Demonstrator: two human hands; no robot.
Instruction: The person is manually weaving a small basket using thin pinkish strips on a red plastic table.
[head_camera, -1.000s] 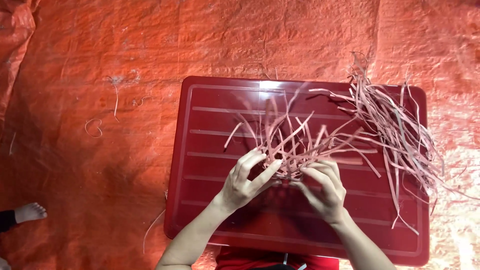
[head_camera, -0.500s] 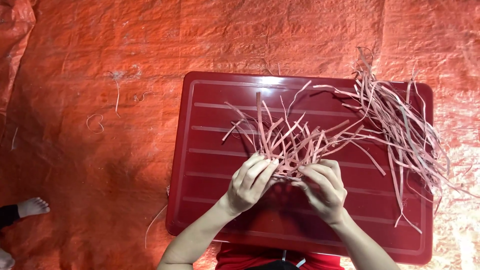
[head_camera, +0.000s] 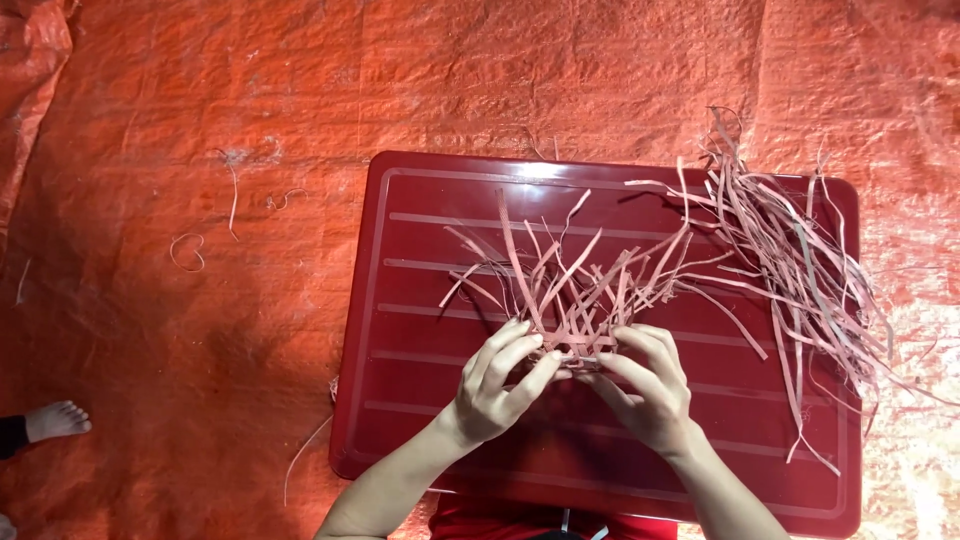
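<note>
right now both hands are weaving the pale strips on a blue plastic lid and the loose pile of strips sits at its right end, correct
Not quite: the lid is red, not blue, as the head view shows. The rest holds: the left hand and right hand work the woven strips, and the loose pile lies at the lid's right end.

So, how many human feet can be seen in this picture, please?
1. A bare foot rests on the orange woven tarp at the far left edge, well apart from the glossy red plastic lid. Others may lie outside the view.
</note>
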